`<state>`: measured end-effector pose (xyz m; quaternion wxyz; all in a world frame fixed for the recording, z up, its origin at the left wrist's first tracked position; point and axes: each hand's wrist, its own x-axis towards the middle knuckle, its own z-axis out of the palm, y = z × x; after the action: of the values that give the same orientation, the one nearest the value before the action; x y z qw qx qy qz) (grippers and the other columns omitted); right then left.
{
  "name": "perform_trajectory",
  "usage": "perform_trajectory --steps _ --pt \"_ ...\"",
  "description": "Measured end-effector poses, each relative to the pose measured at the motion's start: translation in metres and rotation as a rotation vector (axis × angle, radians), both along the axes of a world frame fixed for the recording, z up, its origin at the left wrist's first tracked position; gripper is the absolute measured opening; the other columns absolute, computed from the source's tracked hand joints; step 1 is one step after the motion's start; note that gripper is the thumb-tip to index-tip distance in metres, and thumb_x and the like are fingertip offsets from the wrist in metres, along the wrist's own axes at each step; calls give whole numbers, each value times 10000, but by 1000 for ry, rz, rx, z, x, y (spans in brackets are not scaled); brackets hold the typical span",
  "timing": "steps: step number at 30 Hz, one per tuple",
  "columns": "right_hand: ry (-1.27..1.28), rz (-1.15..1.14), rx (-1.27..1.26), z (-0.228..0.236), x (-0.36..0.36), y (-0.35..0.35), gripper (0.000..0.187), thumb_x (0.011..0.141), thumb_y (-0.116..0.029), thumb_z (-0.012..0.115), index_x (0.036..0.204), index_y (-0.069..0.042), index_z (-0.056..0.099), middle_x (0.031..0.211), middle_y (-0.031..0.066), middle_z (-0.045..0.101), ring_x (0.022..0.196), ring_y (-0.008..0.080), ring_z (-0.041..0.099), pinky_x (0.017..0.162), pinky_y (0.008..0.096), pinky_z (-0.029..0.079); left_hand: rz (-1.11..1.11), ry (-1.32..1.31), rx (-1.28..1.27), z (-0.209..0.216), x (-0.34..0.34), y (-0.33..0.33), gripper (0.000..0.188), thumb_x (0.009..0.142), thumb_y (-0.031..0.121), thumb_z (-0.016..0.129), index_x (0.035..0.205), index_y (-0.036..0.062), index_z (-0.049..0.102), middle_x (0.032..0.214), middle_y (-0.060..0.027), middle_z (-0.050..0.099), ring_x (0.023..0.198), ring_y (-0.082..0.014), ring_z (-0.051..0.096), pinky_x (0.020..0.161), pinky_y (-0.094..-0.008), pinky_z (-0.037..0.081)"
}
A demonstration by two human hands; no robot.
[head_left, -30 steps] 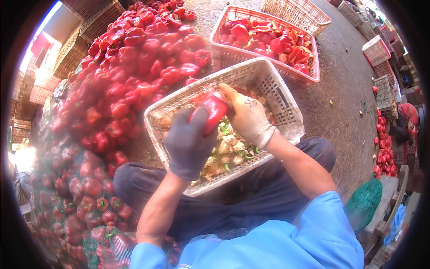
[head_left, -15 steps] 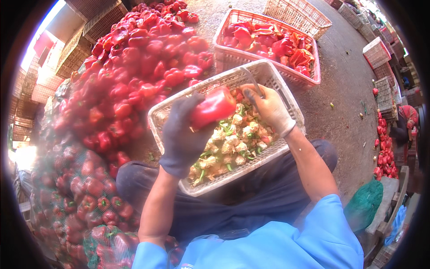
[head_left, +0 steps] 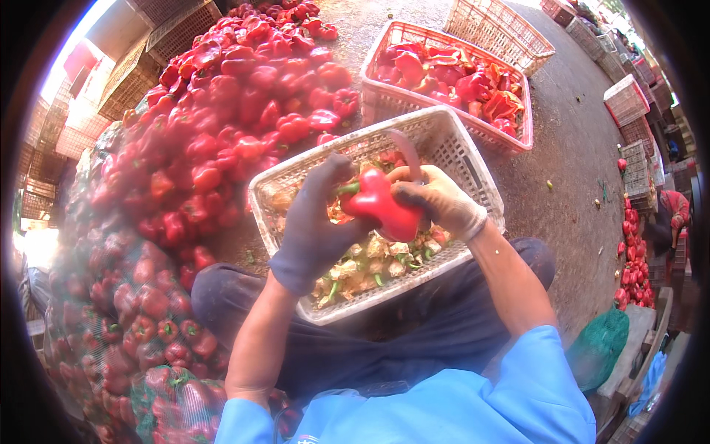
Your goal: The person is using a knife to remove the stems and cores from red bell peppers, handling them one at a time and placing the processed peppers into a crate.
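Note:
A whole red bell pepper (head_left: 386, 208) with its green stem pointing left is held between my two hands over a pale plastic crate (head_left: 272, 231). My left hand (head_left: 319, 222), in a dark glove, curls around the pepper's stem end. My right hand (head_left: 438, 198), in a whitish glove with dirty fingertips, is closed on a curved knife (head_left: 407, 152), its blade pointing up and away. The right thumb presses on the pepper's side. Below them lie cut-out pepper cores with green stems (head_left: 375, 263). The knife's handle is hidden in my right hand.
A large heap of red peppers (head_left: 222, 126) lies at the left, with netted peppers (head_left: 148, 333) nearer me. Beyond my crate stands a pink crate (head_left: 526, 122) of cut peppers, beside another crate (head_left: 503, 33). A person (head_left: 671, 214) works at the far right near more peppers.
The pepper in my hands now shows a green stem at its left; before, its cut end faced right. My right hand has moved onto the pepper's side, and the knife blade points up.

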<state>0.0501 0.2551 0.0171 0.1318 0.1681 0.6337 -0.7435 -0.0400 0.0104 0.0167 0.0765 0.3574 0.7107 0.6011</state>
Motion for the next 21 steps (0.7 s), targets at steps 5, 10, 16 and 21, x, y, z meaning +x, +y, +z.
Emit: perform_trajectory --steps 5,10,16,21 --pt "132 -119 -77 12 1 -18 448 1047 -382 838 1309 -28 756 1048 32 786 870 79 711 761 239 570 -271 -1025 312 2 2 4 841 1050 475 780 1684 57 418 1579 -86 597 1421 -231 632 1114 -425 599" --pt "347 -140 221 9 -2 -39 341 1048 -260 846 1241 9 769 1027 51 784 918 123 705 878 300 596 -211 -925 231 -6 21 13 804 974 269 879 1630 63 463 1462 -74 655 1298 -177 677 1061 -375 596" --pt "142 -87 -56 4 4 -21 457 1039 -498 819 1229 -84 783 913 -28 693 739 36 584 663 248 483 -104 -602 -92 7 16 13 762 887 86 883 1556 44 520 1341 -93 703 1228 -163 691 1016 -337 586" --pt "180 107 113 0 0 -21 514 1012 -558 825 1201 -81 792 887 -20 701 746 68 612 673 273 475 -220 -138 -243 8 20 20 864 854 88 914 1608 73 492 1426 -147 691 1343 -274 683 1144 -413 544"
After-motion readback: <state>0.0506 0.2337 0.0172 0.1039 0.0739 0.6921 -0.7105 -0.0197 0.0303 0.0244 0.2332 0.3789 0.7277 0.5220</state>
